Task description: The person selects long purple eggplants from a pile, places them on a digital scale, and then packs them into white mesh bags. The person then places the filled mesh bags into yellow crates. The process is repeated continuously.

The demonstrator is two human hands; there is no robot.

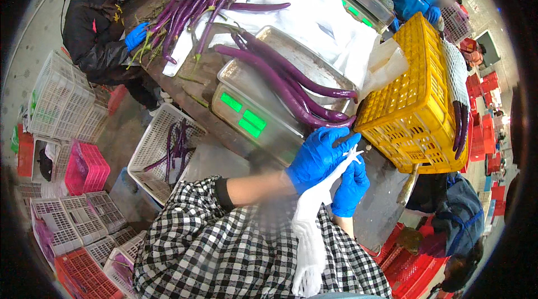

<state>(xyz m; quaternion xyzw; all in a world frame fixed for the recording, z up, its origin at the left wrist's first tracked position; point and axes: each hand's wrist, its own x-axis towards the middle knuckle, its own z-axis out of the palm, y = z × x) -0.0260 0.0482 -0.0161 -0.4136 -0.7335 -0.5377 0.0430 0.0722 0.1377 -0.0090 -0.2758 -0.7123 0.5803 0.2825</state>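
Observation:
Blue gloves cover both of my hands. My left hand (320, 159) and my right hand (351, 187) pinch the narrow top end of a white mesh sleeve or net (309, 231), whose wider part hangs down over the checkered garment. Just beyond my left hand, several long purple eggplants (273, 74) lie across the metal tray of a weighing scale (252, 122) with lit green displays. Their near ends come close to my left fingers. Behind the tray spreads a pile of white net material (302, 4), with one eggplant (260, 6) lying on it.
A yellow plastic crate (403, 101) stands at the right, netted eggplants (460, 122) on top. A larger eggplant heap (201, 9) and a second scale (365, 4) lie farther back. Co-workers stand at upper left, upper right and lower right. A white crate (147, 152) holds eggplants at the left.

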